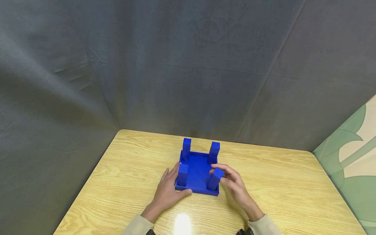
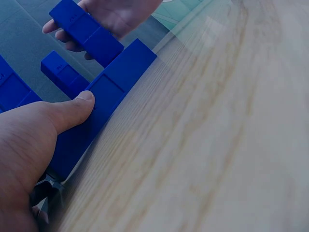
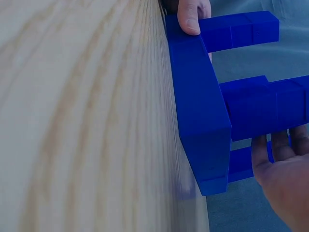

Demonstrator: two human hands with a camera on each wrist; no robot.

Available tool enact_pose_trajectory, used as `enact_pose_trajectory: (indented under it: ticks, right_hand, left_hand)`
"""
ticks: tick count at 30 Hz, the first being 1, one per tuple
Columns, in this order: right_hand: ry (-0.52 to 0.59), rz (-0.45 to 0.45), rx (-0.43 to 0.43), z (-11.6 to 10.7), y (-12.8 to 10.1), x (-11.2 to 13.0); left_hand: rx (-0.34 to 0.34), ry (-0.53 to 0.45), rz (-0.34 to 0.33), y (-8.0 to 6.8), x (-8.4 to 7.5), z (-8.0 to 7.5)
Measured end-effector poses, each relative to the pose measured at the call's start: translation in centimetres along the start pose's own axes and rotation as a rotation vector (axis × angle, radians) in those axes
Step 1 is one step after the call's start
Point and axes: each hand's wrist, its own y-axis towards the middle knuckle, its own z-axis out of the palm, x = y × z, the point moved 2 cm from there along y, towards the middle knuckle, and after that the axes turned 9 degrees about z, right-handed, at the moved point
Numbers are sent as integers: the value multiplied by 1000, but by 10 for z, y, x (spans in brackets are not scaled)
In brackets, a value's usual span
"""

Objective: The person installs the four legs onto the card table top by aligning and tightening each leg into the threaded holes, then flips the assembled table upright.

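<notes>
At the middle of the tabletop (image 1: pixel 123 182), the left hand (image 1: pixel 168 191) lay spread, bracing the blue tray (image 1: pixel 197 176) at 9 o'clock; the right hand (image 1: pixel 233 182) pinched the tilted peg (image 1: pixel 215 179) at 5 o'clock, which could jam or topple.

No text, label, brand, number or sign can be read in any of the views. The blue base (image 1: pixel 197 174) between the hands and its upright blue posts (image 1: pixel 215 179) carry no print, only faint moulded lines too blurred to make out in the left wrist view. The wooden tabletop (image 1: pixel 282 182) under the hands shows grain alone, and the grey cloth (image 1: pixel 176 65) beyond them is plain.
</notes>
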Motion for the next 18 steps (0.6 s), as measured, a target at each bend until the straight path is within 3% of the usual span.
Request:
enact_pose_trajectory:
  ticks: [9, 18]
  right_hand:
    - [-115, -15, -157, 1, -2, 2]
    - [-110, -51, -160, 1, -2, 2]
  left_hand:
    - [5, -1, -28, 0, -1, 0]
    - [5, -5, -36, -1, 0, 1]
